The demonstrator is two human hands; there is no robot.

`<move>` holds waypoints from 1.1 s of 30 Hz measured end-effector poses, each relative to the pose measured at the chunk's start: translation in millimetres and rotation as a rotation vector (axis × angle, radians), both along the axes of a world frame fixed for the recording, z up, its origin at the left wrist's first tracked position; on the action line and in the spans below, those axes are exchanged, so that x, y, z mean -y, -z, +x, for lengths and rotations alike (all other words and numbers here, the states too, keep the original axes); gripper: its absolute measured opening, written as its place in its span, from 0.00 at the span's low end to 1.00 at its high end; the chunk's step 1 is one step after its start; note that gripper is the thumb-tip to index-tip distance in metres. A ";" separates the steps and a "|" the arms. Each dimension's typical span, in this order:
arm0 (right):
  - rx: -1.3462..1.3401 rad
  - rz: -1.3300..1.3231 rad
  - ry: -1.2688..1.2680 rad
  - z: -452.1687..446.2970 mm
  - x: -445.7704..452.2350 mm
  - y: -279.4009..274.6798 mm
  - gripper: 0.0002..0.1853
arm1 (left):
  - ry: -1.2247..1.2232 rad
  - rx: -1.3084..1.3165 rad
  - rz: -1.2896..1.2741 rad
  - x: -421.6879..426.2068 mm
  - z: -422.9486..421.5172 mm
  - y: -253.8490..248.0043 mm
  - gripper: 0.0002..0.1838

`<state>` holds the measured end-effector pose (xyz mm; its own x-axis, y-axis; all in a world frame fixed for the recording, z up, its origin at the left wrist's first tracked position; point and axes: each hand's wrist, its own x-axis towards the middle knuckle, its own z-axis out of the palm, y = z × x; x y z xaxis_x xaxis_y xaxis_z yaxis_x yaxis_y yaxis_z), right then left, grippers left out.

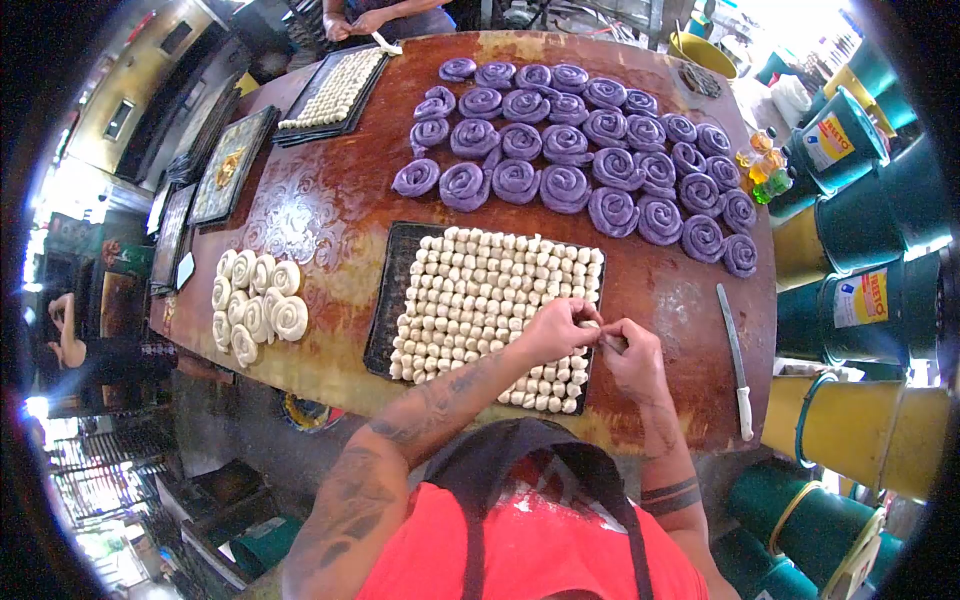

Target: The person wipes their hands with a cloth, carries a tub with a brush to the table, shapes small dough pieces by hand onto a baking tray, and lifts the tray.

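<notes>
A dark baking tray (380, 325) in front of me carries close rows of small pale dough balls (480, 290). Over its right side, my left hand (552, 331) is closed, thumb and fingers pinching a small piece of pale dough (591, 326). Fingertips of my right hand (635, 358) press together right beside it, at the tray's right edge, and appear to grip the same dough. The fingers partly hide the piece. Dough balls lie directly under my left hand and forearm.
Purple dough coils (520, 142) cover the table's far side; white coils (255, 310) sit left. A long knife (735, 360) lies right, near small colored bottles (765, 165). Another filled tray (335, 90) is far left, near a co-worker's hands (370, 22). Buckets (840, 135) line the right.
</notes>
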<state>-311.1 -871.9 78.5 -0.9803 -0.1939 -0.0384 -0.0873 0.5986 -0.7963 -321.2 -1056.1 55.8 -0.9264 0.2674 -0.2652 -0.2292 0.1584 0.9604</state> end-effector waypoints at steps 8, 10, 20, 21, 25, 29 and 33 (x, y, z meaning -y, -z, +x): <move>-0.140 0.334 -0.088 12.7 -63.3 72.0 0.21 | -0.696 -0.530 -0.854 169.8 -70.0 29.1 0.10; -0.285 0.433 -0.110 9.6 -75.6 87.6 0.19 | -0.692 -0.471 -0.905 198.3 -75.7 33.7 0.13; 0.298 -0.341 0.262 1.3 -32.8 66.2 0.08 | -0.428 -0.446 -0.621 106.8 -41.5 30.8 0.20; 0.225 -0.117 0.227 2.0 -21.2 68.8 0.07 | -0.273 -0.387 -0.431 77.0 -32.4 28.7 0.16; 0.071 -0.280 0.077 7.0 21.2 24.8 0.08 | 0.235 -0.482 -0.151 -0.7 1.3 -44.7 0.13; 0.174 -0.112 0.123 7.3 25.2 0.3 0.14 | 0.046 -0.284 -0.187 2.7 0.7 -21.1 0.14; -0.023 -0.140 0.132 12.8 21.8 14.5 0.13 | -0.149 -0.092 -0.025 -4.6 8.8 -13.5 0.13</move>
<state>-298.3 -893.7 64.0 -0.9978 -0.0659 0.0028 -0.0348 0.4893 -0.8714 -312.4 -1051.5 69.3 -0.9760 0.1195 -0.1822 -0.1631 0.1538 0.9745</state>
